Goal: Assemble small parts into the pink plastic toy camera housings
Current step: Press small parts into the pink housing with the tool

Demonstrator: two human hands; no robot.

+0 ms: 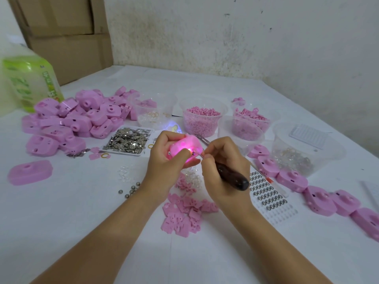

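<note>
My left hand [167, 155] grips a pink toy camera housing [184, 145] above the middle of the table; a small light glows inside it. My right hand [222, 163] holds a dark-handled screwdriver [231, 176], its metal tip touching the housing's lit spot. A heap of pink housings [69, 119] lies at the left. A row of housings [291, 179] runs along the right. Flat pink plates [182, 214] lie between my forearms.
Clear tubs of pink parts [202, 119] [246, 128] and a larger tub [303, 148] stand behind my hands. A tray of metal contacts [128, 141], steel balls [130, 190], a sheet of button cells [266, 193], a green bottle [30, 83] and cardboard boxes [67, 33] are around.
</note>
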